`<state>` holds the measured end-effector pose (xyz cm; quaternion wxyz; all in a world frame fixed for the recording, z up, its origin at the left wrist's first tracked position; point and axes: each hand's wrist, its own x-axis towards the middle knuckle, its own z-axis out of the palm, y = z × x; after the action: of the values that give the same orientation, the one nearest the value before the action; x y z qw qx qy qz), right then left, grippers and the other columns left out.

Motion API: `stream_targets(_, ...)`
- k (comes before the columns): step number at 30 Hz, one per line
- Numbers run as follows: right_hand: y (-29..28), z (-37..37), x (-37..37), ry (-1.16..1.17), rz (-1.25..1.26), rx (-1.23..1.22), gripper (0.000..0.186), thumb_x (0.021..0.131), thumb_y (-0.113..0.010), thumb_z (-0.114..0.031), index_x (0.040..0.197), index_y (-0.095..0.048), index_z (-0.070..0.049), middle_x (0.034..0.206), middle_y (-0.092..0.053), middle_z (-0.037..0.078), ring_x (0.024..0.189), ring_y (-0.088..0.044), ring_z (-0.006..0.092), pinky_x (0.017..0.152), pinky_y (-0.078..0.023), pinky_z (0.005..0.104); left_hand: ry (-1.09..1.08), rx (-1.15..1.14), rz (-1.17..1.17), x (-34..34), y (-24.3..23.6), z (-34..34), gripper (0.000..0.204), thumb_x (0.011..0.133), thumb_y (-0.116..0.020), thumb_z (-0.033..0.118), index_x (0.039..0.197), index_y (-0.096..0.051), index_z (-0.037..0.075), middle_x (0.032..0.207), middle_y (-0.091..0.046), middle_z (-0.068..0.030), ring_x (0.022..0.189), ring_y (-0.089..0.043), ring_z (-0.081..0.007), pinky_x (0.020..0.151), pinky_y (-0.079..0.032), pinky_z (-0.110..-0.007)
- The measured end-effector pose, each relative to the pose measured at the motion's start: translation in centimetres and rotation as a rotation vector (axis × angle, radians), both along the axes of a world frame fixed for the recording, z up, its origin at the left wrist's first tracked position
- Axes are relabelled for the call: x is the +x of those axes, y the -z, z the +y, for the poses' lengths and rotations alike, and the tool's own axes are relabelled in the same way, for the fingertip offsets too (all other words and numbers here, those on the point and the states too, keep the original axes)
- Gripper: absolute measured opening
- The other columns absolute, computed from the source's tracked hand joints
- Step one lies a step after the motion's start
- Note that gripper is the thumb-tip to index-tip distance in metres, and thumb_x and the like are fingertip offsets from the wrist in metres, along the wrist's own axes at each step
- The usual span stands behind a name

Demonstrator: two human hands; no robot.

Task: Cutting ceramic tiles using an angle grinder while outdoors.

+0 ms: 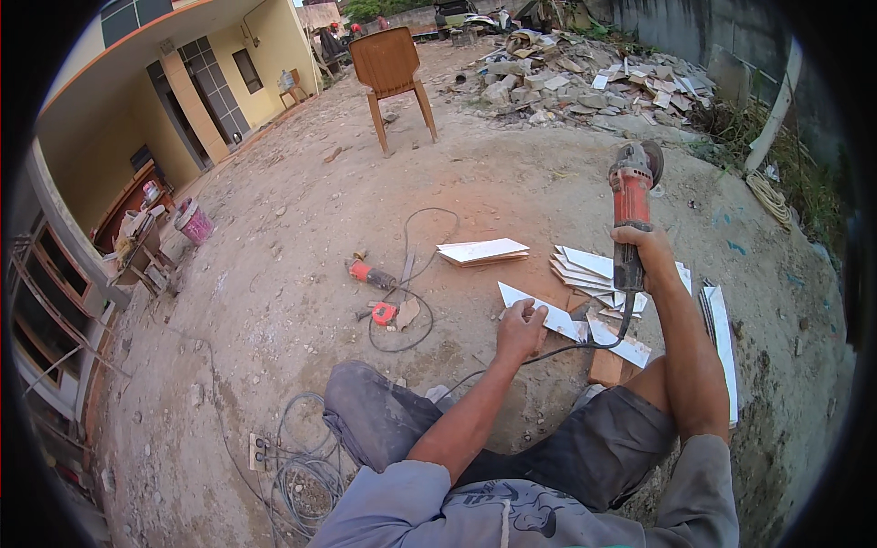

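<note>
My right hand (pixel 645 248) is wrapped round the black handle of a red angle grinder (pixel 631 199). The grinder is raised upright, its disc (pixel 652 163) uppermost and away from the tiles. With closed fingers, my left hand (pixel 522 327) grips the edge of a pointed white tile piece (pixel 561 321) low over the ground. Just right of it lies another cut tile strip (pixel 623 344), next to an orange brick (pixel 605 368). The grinder's black cord (pixel 557 350) hangs down and crosses in front of my left forearm.
Stacks of cut tiles lie ahead (pixel 482 251), beside the grinder (pixel 585 268) and along my right (pixel 722 342). A second red grinder (pixel 373 274) and a red tape measure (pixel 384 313) lie left. Coiled cable (pixel 311 475), a brown chair (pixel 385 64) and a rubble heap (pixel 566 78) stand around.
</note>
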<state>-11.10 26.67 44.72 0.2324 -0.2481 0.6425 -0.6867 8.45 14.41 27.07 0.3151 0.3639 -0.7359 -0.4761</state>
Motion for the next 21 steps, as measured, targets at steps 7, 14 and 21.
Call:
stream_targets(7, 1.7, 0.3, -2.4, 0.054, -0.129, -0.054, 0.025, 0.068, -0.079, -0.016, 0.083, -0.063, -0.004, 0.067, -0.058, 0.002, 0.049, -0.053, 0.0148, 0.047, -0.043, 0.0313, 0.011, -0.203, 0.019, 1.5, -8.9, -4.2, 0.055, 0.088, -0.069, 0.039, 0.121, -0.063, -0.005, 0.108, -0.07, -0.0175, 0.101, -0.067, -0.0229, 0.09, -0.051, -0.034)
stream_targets(14, 4.7, 3.1, -6.3, 0.046, -0.076, 0.074, 0.034, 0.072, -0.082, -0.027, 0.089, -0.065, -0.003, 0.069, -0.063, 0.004, 0.051, -0.06, 0.013, 0.048, -0.051, 0.0274, -0.041, -0.241, -0.085, 4.7, -5.2, -9.8, 0.048, 0.089, -0.067, 0.04, 0.111, -0.07, -0.003, 0.095, -0.072, -0.0116, 0.089, -0.065, -0.0174, 0.083, -0.049, -0.031)
stream_targets(21, 6.0, 6.4, -7.5, 0.106, 0.078, 0.212, 0.037, 0.073, -0.082, -0.029, 0.091, -0.066, -0.001, 0.071, -0.065, 0.005, 0.051, -0.061, 0.0123, 0.048, -0.052, 0.0266, -0.079, 0.029, -0.83, 11.6, 15.4, -9.0, 0.054, 0.084, -0.062, 0.049, 0.11, -0.072, 0.003, 0.108, -0.07, -0.0241, 0.109, -0.066, -0.0372, 0.097, -0.049, -0.043)
